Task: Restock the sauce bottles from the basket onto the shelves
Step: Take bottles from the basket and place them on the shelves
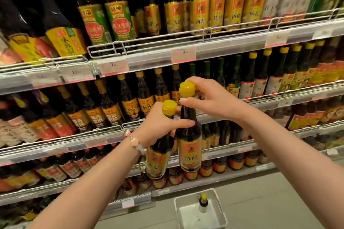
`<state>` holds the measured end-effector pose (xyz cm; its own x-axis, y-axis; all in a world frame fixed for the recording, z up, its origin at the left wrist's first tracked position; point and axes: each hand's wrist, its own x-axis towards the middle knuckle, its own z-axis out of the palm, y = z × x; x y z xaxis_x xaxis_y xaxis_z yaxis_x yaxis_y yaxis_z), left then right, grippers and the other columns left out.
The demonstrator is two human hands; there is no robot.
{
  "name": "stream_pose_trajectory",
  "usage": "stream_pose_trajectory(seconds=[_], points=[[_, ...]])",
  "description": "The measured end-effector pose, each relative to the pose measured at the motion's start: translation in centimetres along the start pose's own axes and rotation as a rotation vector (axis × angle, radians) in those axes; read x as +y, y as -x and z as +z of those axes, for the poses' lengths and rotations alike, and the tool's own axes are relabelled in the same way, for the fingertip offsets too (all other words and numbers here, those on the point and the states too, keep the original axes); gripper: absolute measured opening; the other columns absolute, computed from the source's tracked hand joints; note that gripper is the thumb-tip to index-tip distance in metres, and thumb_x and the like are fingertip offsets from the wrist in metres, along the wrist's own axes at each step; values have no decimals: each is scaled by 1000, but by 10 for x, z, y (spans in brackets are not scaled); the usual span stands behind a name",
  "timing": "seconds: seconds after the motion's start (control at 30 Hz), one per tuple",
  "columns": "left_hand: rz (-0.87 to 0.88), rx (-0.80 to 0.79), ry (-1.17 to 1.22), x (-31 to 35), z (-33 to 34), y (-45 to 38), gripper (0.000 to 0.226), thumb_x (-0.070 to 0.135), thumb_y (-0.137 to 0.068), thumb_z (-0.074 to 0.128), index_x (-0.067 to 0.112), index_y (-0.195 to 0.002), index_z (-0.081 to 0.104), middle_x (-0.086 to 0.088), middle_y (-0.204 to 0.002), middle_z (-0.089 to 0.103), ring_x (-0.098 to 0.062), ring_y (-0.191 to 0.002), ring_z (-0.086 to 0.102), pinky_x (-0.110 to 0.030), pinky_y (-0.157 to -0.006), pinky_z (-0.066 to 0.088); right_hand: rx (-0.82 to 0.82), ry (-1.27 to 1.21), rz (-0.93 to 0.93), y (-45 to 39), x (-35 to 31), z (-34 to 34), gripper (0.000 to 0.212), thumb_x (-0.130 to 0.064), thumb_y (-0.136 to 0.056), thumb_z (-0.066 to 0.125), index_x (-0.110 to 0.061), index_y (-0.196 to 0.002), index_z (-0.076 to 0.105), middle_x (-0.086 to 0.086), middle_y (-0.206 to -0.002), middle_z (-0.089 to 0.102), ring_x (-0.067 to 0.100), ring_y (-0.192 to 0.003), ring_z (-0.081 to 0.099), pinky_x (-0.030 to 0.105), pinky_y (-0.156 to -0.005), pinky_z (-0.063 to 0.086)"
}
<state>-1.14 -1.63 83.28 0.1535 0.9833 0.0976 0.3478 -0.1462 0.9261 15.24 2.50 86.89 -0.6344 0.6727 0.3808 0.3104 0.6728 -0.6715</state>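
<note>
The person stands in front of the shelves (141,57), which are full of dark sauce bottles in rows. Two bottles are held in the air, near the middle of the view, close side by side.

The left hand (158,126) has its grip closed around the neck of the left bottle (160,154), just under its yellow cap; the thumb reaches across to the neck of the other bottle. On the left wrist there is a bracelet (135,141) of pale beads.

The right hand (210,98) holds the right bottle (189,147) at the top: the fingertips are closed around its yellow cap (187,89) and the thumb presses on the neck just below. This bottle stands a little higher than the left one. Both bottles have a yellow label with a red square on it, the same kind of label as several bottles on the top shelf at the far right.

Low on the floor, to the near right, stands a white basket (219,214). One small bottle (203,202) with a yellow cap is upright inside it.
</note>
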Motion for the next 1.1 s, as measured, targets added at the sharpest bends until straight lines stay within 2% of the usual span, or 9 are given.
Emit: stream_pose_trajectory(seconds=[0.07, 0.23, 0.4, 0.53, 0.67, 0.83, 0.9, 1.0, 1.1], points=[[31, 6, 9, 16, -8, 0, 14, 16, -69, 80, 8, -79, 74, -24, -73, 68, -23, -43, 46, -30, -45, 42, 38, -29, -11, -7, -14, -8, 12, -24, -87, 62, -16, -90, 54, -5, -80, 51, 7, -72, 50, 20, -67, 44], [69, 26, 2, 48, -29, -1, 21, 16, -71, 79, -2, -78, 70, 1, -43, 56, -14, -36, 45, -30, -55, 46, 147, -78, -21, -20, -42, -21, 28, -25, -84, 64, -14, -109, 57, 1, -97, 64, 12, -90, 62, 22, -80, 53], [110, 25, 54, 77, -53, -5, 23, 18, -72, 78, 2, -88, 71, -14, -56, 57, -21, -40, 44, -40, -64, 46, 251, -218, 40, -22, -57, -24, 48, -37, -83, 59, -25, -128, 45, -11, -117, 56, 3, -109, 55, 18, -90, 47], [141, 18, 86, 99, -72, -8, 7, 11, -76, 73, 14, -82, 74, 3, -54, 63, -14, -38, 44, -30, -53, 42, 160, -310, 138, -10, -55, -14, 78, -52, -71, 69, -38, -136, 27, -26, -124, 42, -8, -115, 46, 10, -86, 45], [163, 37, 83, 116, -86, -16, 10, 12, -76, 73, 4, -82, 72, 4, -58, 68, -14, -37, 44, -29, -54, 38, 99, -303, 171, -7, -53, 3, 100, -47, -60, 77, -40, -140, 17, -14, -138, 41, 0, -121, 50, 21, -95, 48], [213, 55, 28, 130, -96, -29, 27, 15, -77, 73, -10, -84, 65, -31, -68, 55, -15, -37, 45, -19, -52, 45, 210, -269, 152, -17, -58, 14, 96, -35, -65, 81, -41, -136, 18, -27, -124, 44, -8, -112, 52, 8, -83, 47], [219, 69, 25, 135, -99, -35, 27, 15, -77, 73, -10, -85, 65, -38, -79, 60, -16, -38, 44, -20, -48, 44, 262, -264, 141, -23, -56, 15, 94, -34, -66, 81, -35, -138, 21, -30, -120, 45, -11, -108, 52, 5, -80, 47], [194, 93, 26, 138, -99, -45, 18, 15, -77, 73, -1, -79, 67, -2, -62, 68, -17, -39, 45, -32, -55, 45, 323, -294, 134, -34, -50, 13, 80, -28, -71, 78, -29, -135, 29, -25, -113, 52, -12, -103, 55, 5, -78, 48], [187, 97, 41, 140, -99, -54, 11, 16, -78, 72, 6, -79, 68, 6, -62, 69, -15, -41, 46, -35, -59, 46, 339, -321, 130, -44, -41, 6, 67, -23, -74, 76, -30, -127, 35, -20, -107, 57, -11, -98, 57, 6, -76, 48]])
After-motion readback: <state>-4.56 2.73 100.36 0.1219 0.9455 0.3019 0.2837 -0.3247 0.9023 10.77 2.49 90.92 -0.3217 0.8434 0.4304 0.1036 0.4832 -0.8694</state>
